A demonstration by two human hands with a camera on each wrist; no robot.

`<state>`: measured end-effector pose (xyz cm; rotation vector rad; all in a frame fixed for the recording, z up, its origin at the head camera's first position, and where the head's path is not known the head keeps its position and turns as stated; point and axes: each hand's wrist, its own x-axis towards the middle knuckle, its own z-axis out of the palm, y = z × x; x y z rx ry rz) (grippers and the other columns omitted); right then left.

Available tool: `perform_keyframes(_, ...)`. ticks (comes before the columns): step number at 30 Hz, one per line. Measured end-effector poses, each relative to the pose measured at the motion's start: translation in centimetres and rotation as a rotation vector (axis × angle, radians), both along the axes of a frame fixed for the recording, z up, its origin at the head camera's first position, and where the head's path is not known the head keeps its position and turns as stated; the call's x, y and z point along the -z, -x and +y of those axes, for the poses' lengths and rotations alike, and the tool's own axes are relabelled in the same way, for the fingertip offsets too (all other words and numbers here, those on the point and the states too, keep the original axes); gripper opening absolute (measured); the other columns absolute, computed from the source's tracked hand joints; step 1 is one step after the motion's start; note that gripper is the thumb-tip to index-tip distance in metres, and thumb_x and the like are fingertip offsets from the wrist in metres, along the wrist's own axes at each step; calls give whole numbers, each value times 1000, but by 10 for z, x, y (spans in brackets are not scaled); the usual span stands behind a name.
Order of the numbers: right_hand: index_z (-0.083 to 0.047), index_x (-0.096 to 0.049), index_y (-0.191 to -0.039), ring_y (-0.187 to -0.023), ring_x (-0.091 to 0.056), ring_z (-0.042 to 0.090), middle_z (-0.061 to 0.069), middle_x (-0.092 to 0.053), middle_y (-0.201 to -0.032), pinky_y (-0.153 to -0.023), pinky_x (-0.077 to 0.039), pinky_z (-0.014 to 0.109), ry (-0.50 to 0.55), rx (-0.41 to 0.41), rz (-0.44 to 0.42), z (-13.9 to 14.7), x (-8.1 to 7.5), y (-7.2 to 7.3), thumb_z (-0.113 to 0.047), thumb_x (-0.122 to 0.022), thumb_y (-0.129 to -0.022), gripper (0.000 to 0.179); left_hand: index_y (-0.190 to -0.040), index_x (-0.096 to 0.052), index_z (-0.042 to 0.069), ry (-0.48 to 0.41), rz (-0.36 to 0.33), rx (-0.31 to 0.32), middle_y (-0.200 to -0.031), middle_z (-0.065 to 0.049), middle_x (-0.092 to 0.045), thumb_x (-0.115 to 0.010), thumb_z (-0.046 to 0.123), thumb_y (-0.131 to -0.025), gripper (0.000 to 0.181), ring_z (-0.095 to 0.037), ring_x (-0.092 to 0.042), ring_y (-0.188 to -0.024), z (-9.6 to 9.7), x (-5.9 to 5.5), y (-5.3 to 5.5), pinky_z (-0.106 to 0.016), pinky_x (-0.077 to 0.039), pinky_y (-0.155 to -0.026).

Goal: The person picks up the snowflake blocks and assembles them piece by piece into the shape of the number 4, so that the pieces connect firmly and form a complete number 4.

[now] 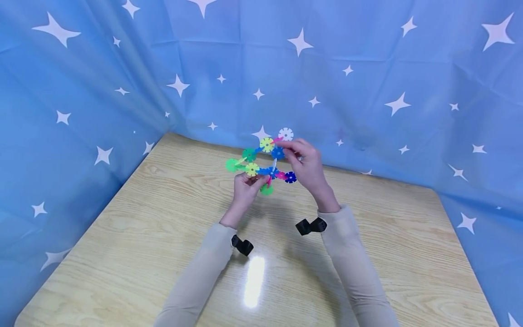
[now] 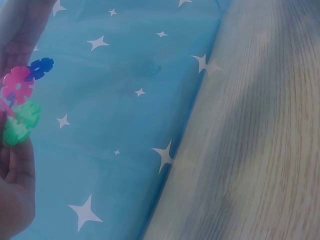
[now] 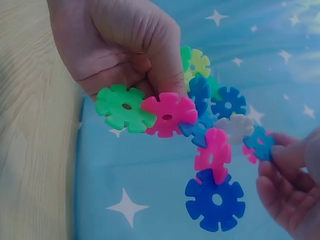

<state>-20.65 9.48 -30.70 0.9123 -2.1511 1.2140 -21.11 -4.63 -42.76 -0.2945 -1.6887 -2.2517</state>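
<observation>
Above the table, both hands hold a linked shape of notched plastic snowflake discs, with a yellow disc (image 1: 252, 169), a green disc (image 1: 249, 155) and a white disc (image 1: 285, 134) among them. The left hand (image 1: 246, 188) grips its lower side, thumb next to a pink disc (image 3: 169, 115) joined to a green disc (image 3: 125, 107). At the upper right, the right hand (image 1: 307, 163) pinches a blue disc (image 3: 260, 142), which joins a white disc (image 3: 236, 128). A dark blue disc (image 3: 216, 201) hangs free from another pink disc (image 3: 212, 155). The left wrist view catches only the shape's pink and green end.
Beneath the hands lies a wood-grain table (image 1: 163, 245), with a bright light reflection near its front. A blue star-printed curtain (image 1: 347, 100) stands behind and along its sides. Each sleeve carries a black wrist camera (image 1: 243, 245).
</observation>
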Motion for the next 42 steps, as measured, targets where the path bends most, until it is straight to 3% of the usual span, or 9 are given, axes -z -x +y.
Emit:
perform_keyframes(4,14,-66,-93,-60,-48,25,25,-62,-82,-49,-36,20,-14,2,10,0,-1,1,17,-57,-84,13,-82,-66,-11,0,-4,9,-75,-4,-69,-66,-11,-80,2,-5,-64,-69,0,0,0,-16,-51,-61)
perform_keyframes(10,13,-66,-92,-57,-43,23,24,-61,-79,-45,-33,23,-39,-10,9,1,-3,1,17,-57,-84,14,-76,-69,1,-6,-9,11,-71,2,-67,-66,-10,-80,12,-5,-61,-64,0,1,0,-15,-47,-56)
perform_keyframes(13,14,-67,-92,-56,-42,23,26,-61,-79,-44,-32,25,-41,-17,2,0,-4,0,17,-57,-84,13,-77,-68,-6,3,1,16,-72,0,-67,-69,-4,-80,4,-4,-60,-64,-1,3,0,-15,-47,-55)
perform_keyframes(17,13,-67,-92,-54,-41,22,25,-61,-78,-43,-31,25,-42,-16,-1,2,3,8,17,-56,-84,14,-84,-63,-17,26,8,14,-74,-3,-67,-69,-3,-81,15,-4,-60,-64,-1,3,-1,-15,-46,-55)
perform_keyframes(23,6,-70,-94,-54,-39,16,17,-63,-79,-44,-30,19,-29,-39,-3,11,26,27,12,-58,-86,15,-85,-62,-19,37,-7,9,-72,6,-67,-67,-8,-81,12,-3,-60,-64,-1,2,-3,-15,-46,-54)
perform_keyframes(27,4,-70,-93,-53,-40,13,15,-63,-80,-45,-32,16,-33,-63,-29,11,29,28,10,-59,-86,14,-87,-62,-18,28,-43,-6,-75,-2,-69,-67,-8,-81,13,-4,-62,-65,0,3,-5,-15,-48,-57)
perform_keyframes(33,7,-68,-91,-58,-58,27,18,-64,-83,-49,-45,14,-4,-105,-74,10,31,26,10,-62,-84,9,-85,-62,-19,33,-42,-47,-74,-12,-68,-65,-10,-81,10,-5,-58,-59,3,4,-9,-15,-45,-52)
perform_keyframes(38,9,-67,-87,-60,-62,31,20,-65,-87,-51,-53,21,-9,-138,-100,8,32,25,12,-61,-84,8,-79,-58,-22,29,-8,-64,-69,-14,-65,-62,-13,-82,10,-5,-52,-55,5,-8,-21,-13,-40,-49)
perform_keyframes(42,9,-66,-88,-61,-62,34,22,-65,-90,-51,-51,18,-25,-118,-146,9,34,23,13,-59,-84,8,-78,-57,-23,23,1,-82,-67,-10,-63,-61,-14,-82,11,-4,-51,-55,6,-14,-26,-13,-39,-49)
